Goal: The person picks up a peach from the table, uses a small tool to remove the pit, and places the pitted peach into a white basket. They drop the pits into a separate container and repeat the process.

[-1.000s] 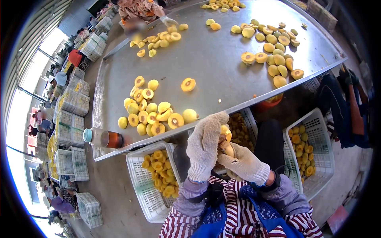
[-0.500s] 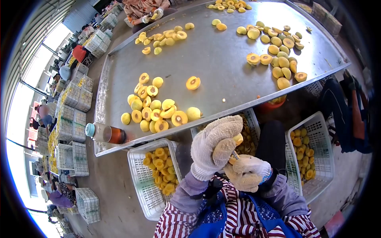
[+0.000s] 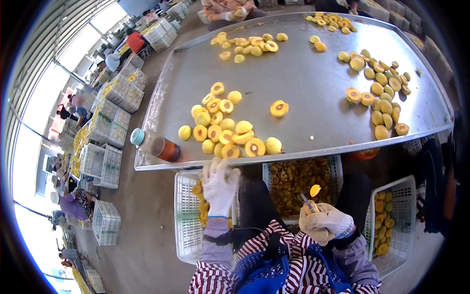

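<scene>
My left hand (image 3: pixel 220 188), in a white knit glove, is over the inner side of the left crate (image 3: pixel 185 235). Its fingers are spread at the table's near edge, with nothing seen in them. Just beyond lies a pile of yellow halved fruit (image 3: pixel 214 132), some showing brown pits. In a glove too, my right hand (image 3: pixel 325 224) is closed around the handle of a small pitting knife (image 3: pixel 308 203), its metal blade pointing up. Close above the blade appears a small yellow fruit piece (image 3: pixel 315 190), over a crate of brownish pits and scraps (image 3: pixel 298 176).
The metal table (image 3: pixel 293 63) carries more fruit piles (image 3: pixel 387 88). A bottle with dark liquid (image 3: pixel 155 146) lies at its left corner. A right crate (image 3: pixel 391 225) holds fruit halves. Across the table sits a person (image 3: pixel 227 10); stacked crates (image 3: pixel 110 117) line the left.
My left hand has left the fruit it held against the knife and moved left, its fingers opening. My right hand still grips the knife. The whole view has shifted, with the table lower and farther right.
</scene>
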`<state>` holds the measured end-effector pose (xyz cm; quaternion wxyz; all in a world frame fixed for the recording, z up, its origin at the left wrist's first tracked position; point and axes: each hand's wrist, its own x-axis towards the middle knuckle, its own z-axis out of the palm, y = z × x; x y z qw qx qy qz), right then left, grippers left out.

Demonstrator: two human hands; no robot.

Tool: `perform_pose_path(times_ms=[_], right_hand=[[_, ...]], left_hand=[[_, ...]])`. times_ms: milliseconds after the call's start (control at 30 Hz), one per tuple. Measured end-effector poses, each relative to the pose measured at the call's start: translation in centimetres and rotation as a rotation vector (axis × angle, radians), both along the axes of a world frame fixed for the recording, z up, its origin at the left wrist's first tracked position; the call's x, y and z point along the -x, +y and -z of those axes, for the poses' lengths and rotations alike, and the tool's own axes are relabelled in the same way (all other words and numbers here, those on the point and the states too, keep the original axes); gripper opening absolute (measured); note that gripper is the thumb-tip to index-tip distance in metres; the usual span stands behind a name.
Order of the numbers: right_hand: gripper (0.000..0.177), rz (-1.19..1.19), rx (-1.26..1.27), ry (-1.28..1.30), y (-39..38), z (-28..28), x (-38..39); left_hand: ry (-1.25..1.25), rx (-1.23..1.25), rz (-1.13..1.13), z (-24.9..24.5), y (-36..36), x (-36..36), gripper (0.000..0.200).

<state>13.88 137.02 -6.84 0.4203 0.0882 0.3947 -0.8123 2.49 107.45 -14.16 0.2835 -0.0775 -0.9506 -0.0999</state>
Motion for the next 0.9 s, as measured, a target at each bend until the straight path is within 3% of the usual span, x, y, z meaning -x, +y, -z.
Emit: perform_pose_path(times_ms=[33, 67, 133, 200, 233, 267, 333, 400, 467, 567, 667, 767, 800, 900], right_hand=[[0.018, -0.014, -0.061, -0.034, -0.5, -0.7, 0.3], [0.022, -0.092, -0.006, -0.037, -0.3, -0.1, 0.6], [0.023, -0.087, -0.165, 0.031, -0.5, -0.7, 0.9], [0.021, 0.047, -0.229, 0.043, -0.6, 0.1, 0.4], [0.020, 0.073, -0.245, 0.054, -0.5, 0.6, 0.2], [0.018, 0.103, -0.260, 0.063, -0.5, 0.8, 0.4], [0.017, 0.146, -0.331, 0.052, -1.3, 0.2, 0.6], [0.016, 0.168, -0.496, 0.222, -1.6, 1.9, 0.7], [0.022, 0.074, -0.379, 0.216, -1.3, 2.4, 0.6], [0.020, 0.141, -0.406, 0.291, -1.6, 2.9, 0.9], [0.019, 0.164, -0.488, 0.279, -2.6, 0.8, 1.3], [0.018, 0.350, -0.541, 0.334, -2.7, 3.7, 2.0], [0.018, 0.433, -0.560, 0.357, -2.8, 4.6, 2.3], [0.015, 0.472, -0.545, 0.336, -3.8, 2.6, 2.5]], left_hand=[[-0.083, -0.199, 0.127, 0.1, 0.9, 1.1, 0.029], [-0.344, -0.327, 0.094, -0.3, 2.4, 1.9, 0.031], [-0.295, -0.155, 0.107, 0.4, 4.6, 4.8, 0.036], [-0.557, 0.051, -0.020, 2.2, 5.9, 7.8, 0.051], [-0.662, 0.001, -0.056, 1.1, 6.9, 8.4, 0.045], [-0.639, 0.045, -0.106, 3.9, 7.4, 10.1, 0.042], [-0.725, -0.103, 0.028, 4.7, 7.3, 11.8, 0.037], [-0.920, -0.213, 0.147, 4.2, 6.8, 12.2, 0.047], [-0.981, -0.374, 0.179, 4.3, 5.9, 12.3, 0.058], [-0.892, -0.701, 0.087, 2.1, 5.6, 10.5, 0.065], [-0.982, -1.384, 0.331, 0.3, 6.3, 8.3, 0.048], [-0.983, -1.532, 0.605, -1.5, 7.9, 3.9, 0.046], [-1.124, -1.461, 0.508, -6.1, 7.6, 1.6, 0.050], [-1.053, -1.612, 0.768, -3.7, 9.3, -1.0, 0.054]])
